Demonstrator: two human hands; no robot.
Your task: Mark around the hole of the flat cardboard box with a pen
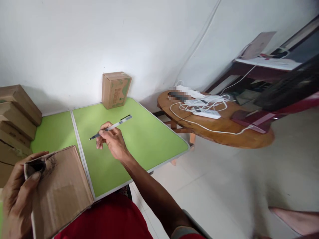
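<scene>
Over the green surface (pixel 149 139), the right hand (pixel 112 141) pinches a pen (pixel 111 127), tip pointing left toward the cardboard box (pixel 59 189) gripped by the left hand (pixel 16 199).

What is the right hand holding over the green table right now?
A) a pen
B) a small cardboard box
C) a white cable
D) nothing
A: the right hand grips a pen in its fingers above the green table, while the left hand holds the cardboard box.
</scene>
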